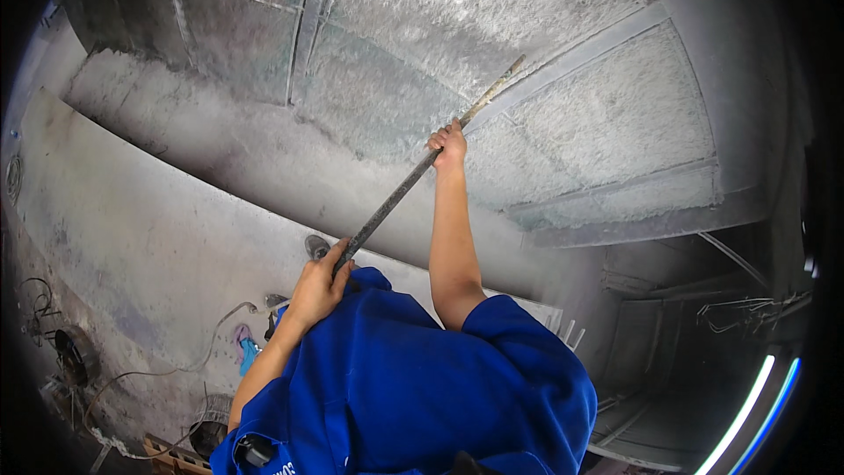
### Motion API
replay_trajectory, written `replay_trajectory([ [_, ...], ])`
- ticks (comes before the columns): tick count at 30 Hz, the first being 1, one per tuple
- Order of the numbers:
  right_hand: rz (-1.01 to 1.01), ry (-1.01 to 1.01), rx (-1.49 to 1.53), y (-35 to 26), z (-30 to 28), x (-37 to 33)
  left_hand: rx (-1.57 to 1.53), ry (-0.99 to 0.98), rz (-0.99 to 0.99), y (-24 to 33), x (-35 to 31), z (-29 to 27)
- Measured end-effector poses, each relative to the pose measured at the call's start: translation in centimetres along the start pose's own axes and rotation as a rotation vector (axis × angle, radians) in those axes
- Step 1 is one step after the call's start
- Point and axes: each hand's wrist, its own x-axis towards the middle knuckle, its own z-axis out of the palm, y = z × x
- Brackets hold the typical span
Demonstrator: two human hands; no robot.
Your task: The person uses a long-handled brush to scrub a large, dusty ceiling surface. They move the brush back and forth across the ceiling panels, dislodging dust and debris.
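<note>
A dust-coated wall of grey, fuzzy panels [580, 123] set in metal frames rises above a pale, smudged sheet [132, 220], with bright light tubes [747, 413] at the lower right. Low on the left sit a round, bucket-like thing [88, 361] and a loose hose [141, 374], the inside of the round thing too dark to read. The left hand [318, 288] grips the lower end of a long pole [391, 202] and the right hand [449, 144] closes around it farther up, its tip before the panels, contact unclear.
</note>
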Motion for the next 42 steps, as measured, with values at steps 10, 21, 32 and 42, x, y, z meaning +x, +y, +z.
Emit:
replay_trajectory([
  [10,-0.108,-0.071,-0.031,-2.8,2.2,-1.8,0.02,-0.016,0.021,0.4,-0.3,-0.4],
  [21,-0.237,-0.099,-0.004,-6.4,4.2,-5.3,-0.061,0.005,0.116,1.3,-0.5,-0.9],
  [32,-0.363,-0.173,0.004,-9.1,6.1,-9.1,-0.077,0.007,0.182,1.8,-1.4,-2.3],
  [42,-0.402,-0.271,0.012,-11.2,8.3,-10.8,-0.129,0.042,0.278,2.3,-2.0,-2.3],
])
